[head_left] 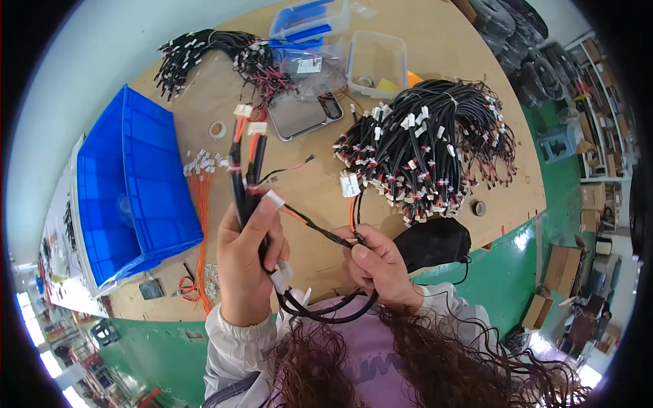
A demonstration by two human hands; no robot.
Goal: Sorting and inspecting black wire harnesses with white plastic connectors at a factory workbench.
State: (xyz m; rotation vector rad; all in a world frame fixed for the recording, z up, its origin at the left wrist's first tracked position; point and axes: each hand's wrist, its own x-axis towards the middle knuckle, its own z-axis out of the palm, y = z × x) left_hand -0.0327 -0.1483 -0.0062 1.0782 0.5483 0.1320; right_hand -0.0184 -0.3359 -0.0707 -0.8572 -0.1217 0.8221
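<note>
My left hand [248, 262] is closed round a black cable harness [236, 178], whose upper ends carry white connectors and orange and red wires. The harness loops down below both hands and back up to the right. In my right hand [379, 265] the fingers pinch the harness's other end, where a white connector [349, 185] on orange and black wires stands up above the fingertips. A thinner branch with orange and black wires [306, 222] runs between the two hands. Both hands are raised over the near edge of the table.
A big pile of black harnesses [435, 129] lies right of my hands, another pile [211, 51] far left. A blue crate [143, 190] stands left, beside orange wires [202, 217] and scissors [187, 289]. A scale [299, 115] and a clear plastic box [376, 61] are farther back. A black pouch [435, 243] is near right.
</note>
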